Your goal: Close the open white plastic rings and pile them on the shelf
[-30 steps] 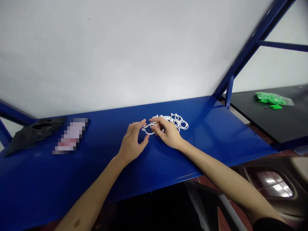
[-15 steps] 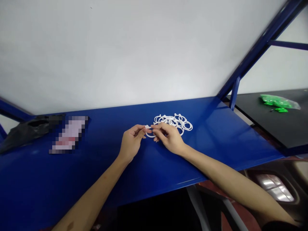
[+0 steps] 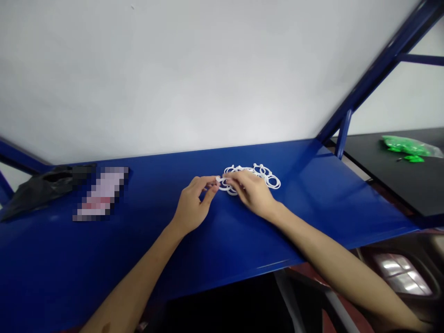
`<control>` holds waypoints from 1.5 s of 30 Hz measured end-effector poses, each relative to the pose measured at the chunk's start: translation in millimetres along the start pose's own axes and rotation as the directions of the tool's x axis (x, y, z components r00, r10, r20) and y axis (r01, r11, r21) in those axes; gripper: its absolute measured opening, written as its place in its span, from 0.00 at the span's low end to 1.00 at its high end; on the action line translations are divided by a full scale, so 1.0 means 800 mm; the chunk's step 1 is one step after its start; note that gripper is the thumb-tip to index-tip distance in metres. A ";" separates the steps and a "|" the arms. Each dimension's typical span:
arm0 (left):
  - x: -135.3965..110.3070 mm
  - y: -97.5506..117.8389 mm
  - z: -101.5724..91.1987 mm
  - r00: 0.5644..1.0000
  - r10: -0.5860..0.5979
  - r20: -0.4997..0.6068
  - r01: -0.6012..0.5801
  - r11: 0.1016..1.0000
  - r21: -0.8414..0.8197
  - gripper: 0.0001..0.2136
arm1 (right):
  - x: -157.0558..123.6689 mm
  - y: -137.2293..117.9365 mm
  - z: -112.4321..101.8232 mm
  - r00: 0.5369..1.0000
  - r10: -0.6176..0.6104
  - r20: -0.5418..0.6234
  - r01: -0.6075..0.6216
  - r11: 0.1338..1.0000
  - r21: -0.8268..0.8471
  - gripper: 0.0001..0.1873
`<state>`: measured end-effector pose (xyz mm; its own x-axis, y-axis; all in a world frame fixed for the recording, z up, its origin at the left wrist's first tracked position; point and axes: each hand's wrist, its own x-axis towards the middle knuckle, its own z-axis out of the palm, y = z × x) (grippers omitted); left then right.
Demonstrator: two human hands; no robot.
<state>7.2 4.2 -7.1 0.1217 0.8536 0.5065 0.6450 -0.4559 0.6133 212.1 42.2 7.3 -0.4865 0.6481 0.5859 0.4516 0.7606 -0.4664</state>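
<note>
My left hand (image 3: 192,203) pinches a white plastic ring (image 3: 224,188) between thumb and fingertips, with a small knob of it showing at the tips. My right hand (image 3: 255,192) is closed at the other side of this ring, its bent fingers on it. Slight blur softens those fingertips. Behind and beside the right hand lies a loose pile of white rings (image 3: 274,181), thin and round, several with little round knobs. The hand hides part of the pile. Both hands are just above the blue table (image 3: 222,249).
To the left lie a black plastic bag (image 3: 45,189) and a flat, pixelated pink-and-white packet (image 3: 102,192). A blue metal frame post (image 3: 374,69) rises at the right. Beyond it, a clear bag of green pieces (image 3: 405,145) sits on a black table (image 3: 381,180). A pale wall stands behind.
Both hands have shifted slightly to the right, the left one also a little upward with the ring. My right hand now covers more of the pile. The view has moved slightly.
</note>
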 end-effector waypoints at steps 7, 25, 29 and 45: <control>0.000 -0.051 0.002 0.982 -0.119 0.150 0.068 0.950 0.305 0.16 | 0.015 0.064 -0.061 0.945 0.308 -0.108 -0.318 0.796 -0.515 0.07; 0.003 -0.067 0.000 0.972 -0.141 0.187 0.078 0.948 0.308 0.16 | 0.011 0.076 -0.055 0.952 0.306 -0.003 -0.258 0.797 -0.546 0.25; 0.004 -0.067 -0.001 0.971 -0.133 0.197 0.065 0.945 0.319 0.16 | 0.006 0.075 -0.040 0.934 0.331 0.134 -0.225 0.837 -0.499 0.37; 0.003 -0.057 0.001 0.974 -0.098 0.205 0.023 0.940 0.341 0.17 | 0.002 0.066 -0.010 0.861 0.412 0.297 -0.195 0.808 -0.556 0.44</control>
<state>-21.5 27.3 -34.4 0.2097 0.9278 0.3086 0.8664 -0.3226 0.3811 241.3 82.6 -11.0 -0.4551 0.8829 0.1158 0.8756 0.4673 -0.1219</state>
